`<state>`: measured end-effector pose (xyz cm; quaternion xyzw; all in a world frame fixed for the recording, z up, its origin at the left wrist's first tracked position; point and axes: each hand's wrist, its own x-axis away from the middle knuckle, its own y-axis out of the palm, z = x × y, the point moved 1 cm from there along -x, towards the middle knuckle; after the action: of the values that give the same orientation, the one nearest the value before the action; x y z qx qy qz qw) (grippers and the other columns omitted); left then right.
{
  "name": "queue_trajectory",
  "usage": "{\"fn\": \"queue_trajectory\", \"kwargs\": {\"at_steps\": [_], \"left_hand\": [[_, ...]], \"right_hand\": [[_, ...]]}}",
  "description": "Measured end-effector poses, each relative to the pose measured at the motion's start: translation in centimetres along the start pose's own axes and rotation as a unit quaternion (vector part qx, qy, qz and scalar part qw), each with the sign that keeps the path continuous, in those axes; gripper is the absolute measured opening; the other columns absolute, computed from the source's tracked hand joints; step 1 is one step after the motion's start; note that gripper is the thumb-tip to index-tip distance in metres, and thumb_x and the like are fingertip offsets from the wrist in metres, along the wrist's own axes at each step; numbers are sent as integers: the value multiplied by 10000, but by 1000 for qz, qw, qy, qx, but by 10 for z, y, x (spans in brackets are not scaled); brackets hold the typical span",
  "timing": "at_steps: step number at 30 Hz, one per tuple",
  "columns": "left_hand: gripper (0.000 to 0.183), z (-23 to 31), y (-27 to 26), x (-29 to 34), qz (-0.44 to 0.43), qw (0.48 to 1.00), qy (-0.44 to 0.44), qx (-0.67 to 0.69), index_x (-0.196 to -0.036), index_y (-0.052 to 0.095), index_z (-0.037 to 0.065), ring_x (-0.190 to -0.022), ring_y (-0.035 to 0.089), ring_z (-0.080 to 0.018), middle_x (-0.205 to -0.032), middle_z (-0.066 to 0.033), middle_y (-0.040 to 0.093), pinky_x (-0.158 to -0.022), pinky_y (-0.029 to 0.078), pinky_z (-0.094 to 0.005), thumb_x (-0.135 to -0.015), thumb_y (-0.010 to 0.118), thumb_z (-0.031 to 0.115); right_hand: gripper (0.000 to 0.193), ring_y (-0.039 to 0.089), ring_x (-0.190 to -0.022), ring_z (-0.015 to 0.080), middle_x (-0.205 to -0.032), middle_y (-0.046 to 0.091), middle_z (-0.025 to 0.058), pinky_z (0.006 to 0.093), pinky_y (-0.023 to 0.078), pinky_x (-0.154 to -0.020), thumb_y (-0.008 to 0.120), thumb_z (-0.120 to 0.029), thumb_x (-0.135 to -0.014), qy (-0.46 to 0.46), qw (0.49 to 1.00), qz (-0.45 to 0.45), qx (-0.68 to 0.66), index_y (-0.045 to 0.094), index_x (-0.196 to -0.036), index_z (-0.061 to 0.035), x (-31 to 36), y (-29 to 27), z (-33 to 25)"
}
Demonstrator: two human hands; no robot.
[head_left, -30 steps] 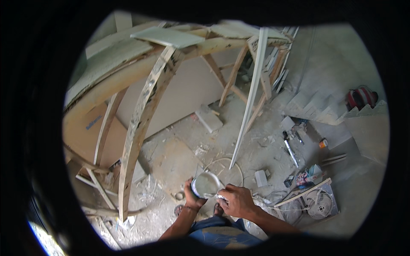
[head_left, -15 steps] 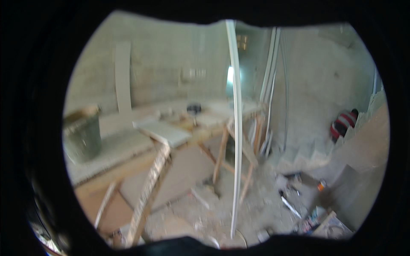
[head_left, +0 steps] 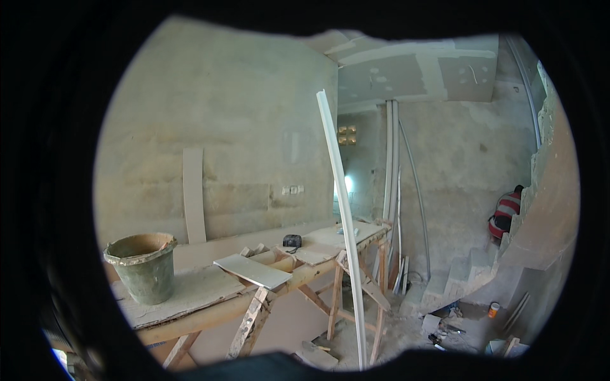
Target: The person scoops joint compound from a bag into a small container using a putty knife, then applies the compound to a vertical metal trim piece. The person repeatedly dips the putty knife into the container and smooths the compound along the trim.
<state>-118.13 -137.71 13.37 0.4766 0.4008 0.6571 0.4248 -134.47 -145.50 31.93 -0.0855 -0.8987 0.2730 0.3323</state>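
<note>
Neither of my hands shows in the head view. Straight ahead, a long, narrow white strip (head_left: 344,209) rises from the lower edge, its top end tilted a little to the left; what holds or supports it below is hidden. Behind it runs a plank bench on wooden trestles (head_left: 252,322). A grey-green bucket with a crusted rim (head_left: 152,274) stands on the bench's left end. A flat white board piece (head_left: 253,270) lies across the planks, and a small black object (head_left: 291,241) sits farther back.
Long pale profiles (head_left: 391,165) lean in the far corner. A concrete staircase (head_left: 460,277) climbs at the right, where a person in a red-and-grey striped top (head_left: 506,209) bends over. An orange container (head_left: 494,310) and scattered debris lie on the floor. A narrow board (head_left: 194,195) leans on the left wall.
My view has tilted upward, bringing the ceiling panels and the strip's top end into sight. The strip now leans more to the left at its top. The earlier blur has cleared.
</note>
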Motion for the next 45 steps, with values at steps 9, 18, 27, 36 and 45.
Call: {"fn": "queue_trajectory", "kwargs": {"at_steps": [9, 18, 27, 36, 45], "left_hand": [[628, 4, 2, 2, -3, 1000, -5, 7, -1357, 662, 100, -1249, 640, -359, -1360, -124, 682, -1049, 521, -560, -969, 441, 542], [613, 6, 1, 5, -7, 1000, -8, 19, -1348, 663, 91, -1223, 656, -350, -1328, -124, 695, -1028, 542, -548, -975, 453, 529], [598, 0, -4, 7, -1, 999, -17, 28, -1340, 664, 82, -1197, 672, -341, -1297, -123, 709, -1007, 562, -535, -980, 466, 516], [583, -3, -4, 12, 1, 999, -23, 44, -1331, 666, 73, -1170, 688, -333, -1265, -123, 722, -986, 583, -523, -985, 478, 503], [661, -1, -38, -5, 16, 998, -63, 14, -1370, 663, 140, -1308, 596, -392, -1407, -117, 664, -1106, 441, -634, -939, 420, 578]], "right_hand": [[564, 697, -988, 353, -1073, 727, 155, 525, 517, -849, 634, -268, -884, -418, 787, 115, 439, 565, -1431, -149, -28, 20, -18], [194, 688, -690, 394, -723, 691, 191, 531, 536, -619, 718, -246, -760, -239, 914, 113, 308, 746, -722, -58, -53, 7, 20], [223, 726, -782, 377, -817, 716, 207, 496, 564, -672, 727, -280, -782, -96, 901, 321, 274, 763, -918, -108, -3, 28, -39], [118, 724, -889, 335, -919, 738, 126, 496, 584, -787, 665, -229, -840, -95, 944, 279, 150, 752, -849, -149, -21, 54, 2], [233, 729, -906, 390, -1015, 718, 159, 509, 579, -780, 717, -273, -886, -78, 928, 287, 224, 715, -1057, -114, -1, 40, -19]]}}
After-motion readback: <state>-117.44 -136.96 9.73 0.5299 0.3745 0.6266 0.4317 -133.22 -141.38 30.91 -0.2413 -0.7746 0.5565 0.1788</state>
